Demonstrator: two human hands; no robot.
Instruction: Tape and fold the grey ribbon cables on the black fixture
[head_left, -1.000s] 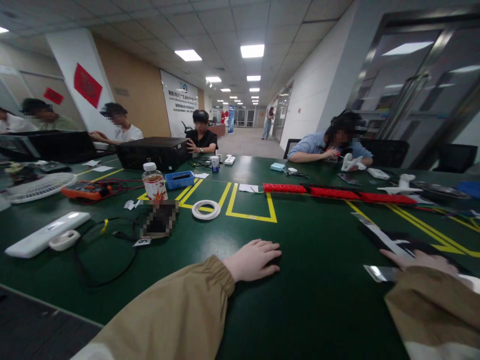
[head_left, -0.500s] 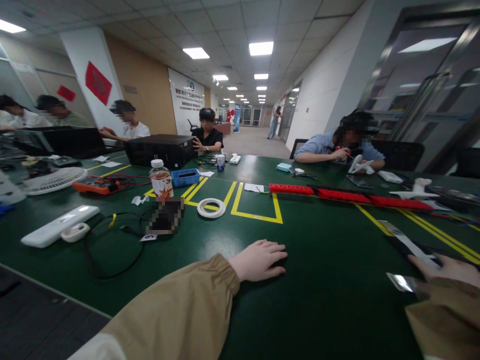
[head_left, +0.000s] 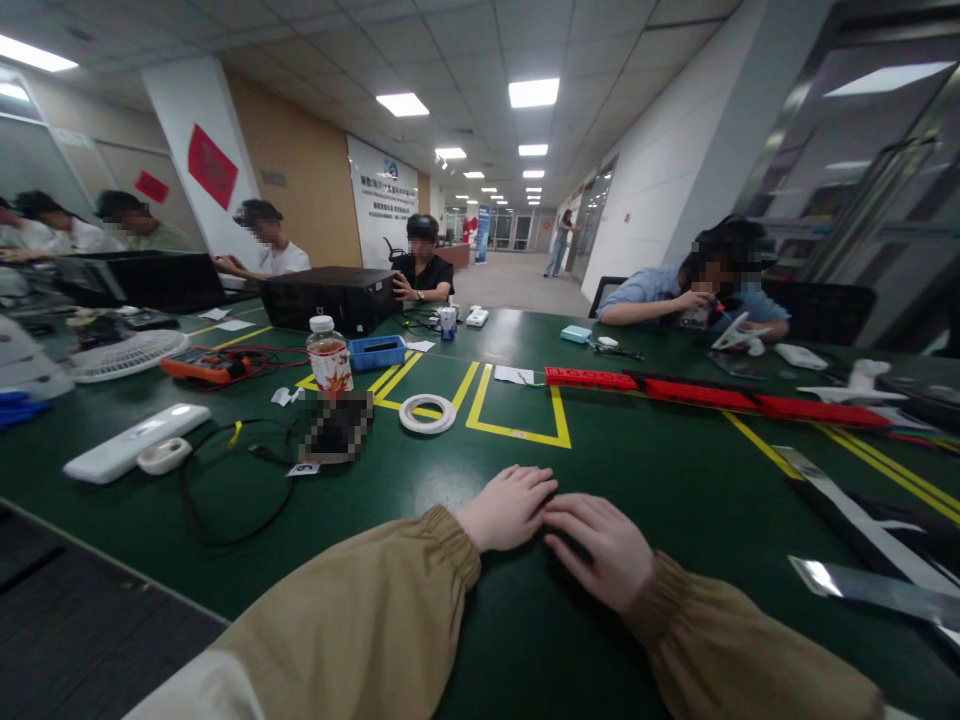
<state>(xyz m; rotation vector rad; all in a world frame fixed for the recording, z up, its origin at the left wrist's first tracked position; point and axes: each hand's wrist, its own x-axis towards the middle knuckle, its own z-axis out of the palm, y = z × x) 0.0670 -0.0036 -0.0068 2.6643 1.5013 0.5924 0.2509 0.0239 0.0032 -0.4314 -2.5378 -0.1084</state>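
Observation:
On the green tabletop (head_left: pixel 420 490), my left hand (head_left: pixel 510 508) lies palm down with its fingers stretched out, holding nothing. Close against its fingertips is my right hand (head_left: pixel 602 548), fingers extended and thumb apart, also without anything in it. Beyond both hands is a yellow tape outline (head_left: pixel 517 433) on the table. A white ring-shaped roll (head_left: pixel 427 414) rests up and to the left of my left hand. To the right of my right hand lie long, shiny flat strips (head_left: pixel 874 588), partly cut off by the picture's edge.
A red jointed strip (head_left: pixel 701 394) runs along the right side. At left are a drink bottle (head_left: pixel 328 358), a black cable (head_left: pixel 196 520), a white elongated device (head_left: pixel 139 445) and an orange multimeter (head_left: pixel 206 367). Several people sit around the table; one (head_left: pixel 424 270) is by a black case (head_left: pixel 330 297).
My right hand has left the flat strips at the far right and come in beside my left hand. The left hand stays nearly in place, and the view has shifted slightly.

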